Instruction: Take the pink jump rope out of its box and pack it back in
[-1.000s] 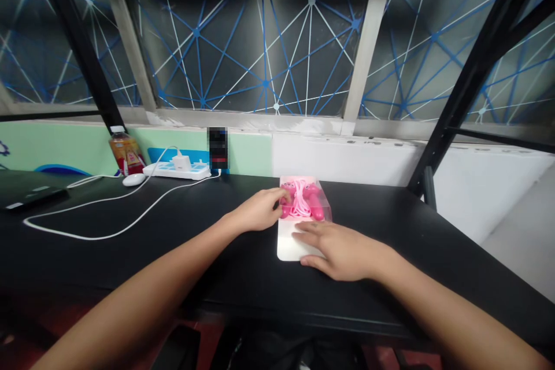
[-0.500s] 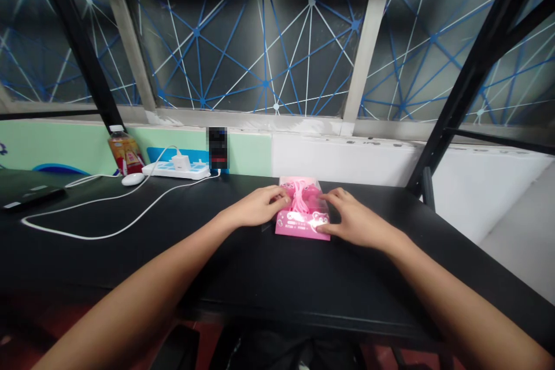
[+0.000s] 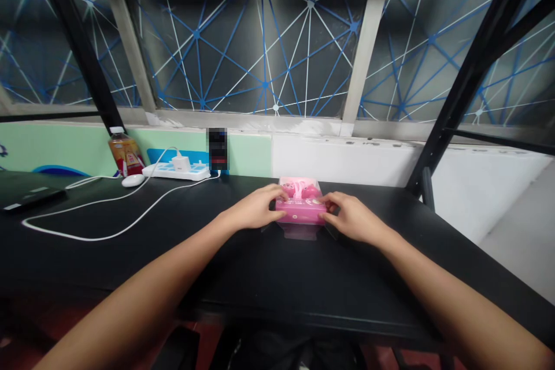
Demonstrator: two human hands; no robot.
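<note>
A pink box (image 3: 300, 211) with a clear top lies on the black table, with a bundled pink cord (image 3: 299, 189) and pink pieces showing inside. My left hand (image 3: 260, 208) holds the left side near the front, its fingers on the upper edge and its thumb low. On the opposite side my right hand (image 3: 347, 214) pinches the front right corner, with its fingers curled. The box's plain pink front face is turned toward me. A pale see-through strip, flap or reflection I cannot tell, shows below that face.
Left along the wall stand a drink bottle (image 3: 125, 153), a white power strip (image 3: 160, 170) with a charger, and a phone (image 3: 217, 149) with its white cable (image 3: 143, 217). A white mouse (image 3: 133, 180) and a dark flat device (image 3: 32, 199) lie there too. Black frame posts rise at both sides.
The printed front panel has tipped up and back, so the plain pink front face now shows. My left thumb has moved down to the box's front, and my right fingers have curled closer in.
</note>
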